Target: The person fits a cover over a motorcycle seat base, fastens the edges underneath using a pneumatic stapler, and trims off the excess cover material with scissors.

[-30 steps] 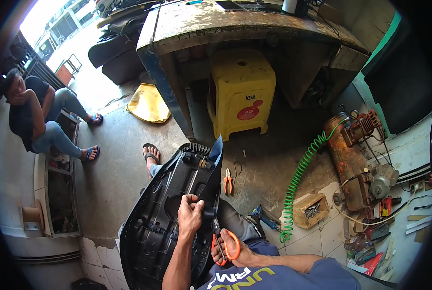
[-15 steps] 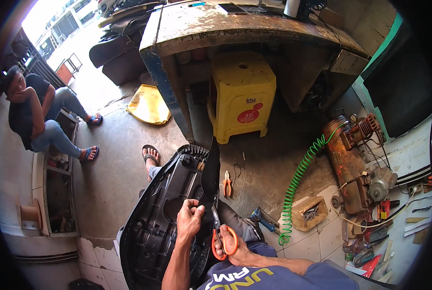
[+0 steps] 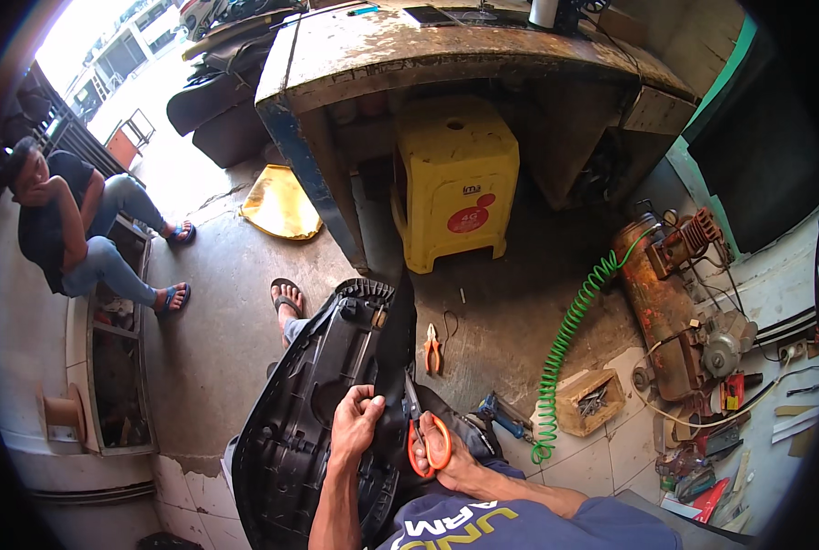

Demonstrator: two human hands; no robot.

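Observation:
A black motorcycle seat [image 3: 313,403] lies across my lap, underside up, showing its ribbed plastic base. Along its right edge hangs a strip of black cover material [image 3: 397,339]. My left hand [image 3: 356,426] pinches the edge of this strip between thumb and fingers. Just to the right, my right hand [image 3: 451,458] grips scissors [image 3: 416,417] with orange handles, fingers in the loops. Their blades point away from me and lie against the strip; whether they are parted is hard to see.
Orange-handled pliers [image 3: 433,350] lie on the floor ahead. A yellow stool [image 3: 457,183] stands under the worn workbench [image 3: 409,69]. At right are a wooden box [image 3: 589,403], a green coiled hose [image 3: 565,339] and a rusty compressor [image 3: 652,302]. A person [image 3: 70,220] sits at left.
The scissors and my right hand have moved slightly forward along the black strip. My left hand keeps its pinch, a little lower in the picture.

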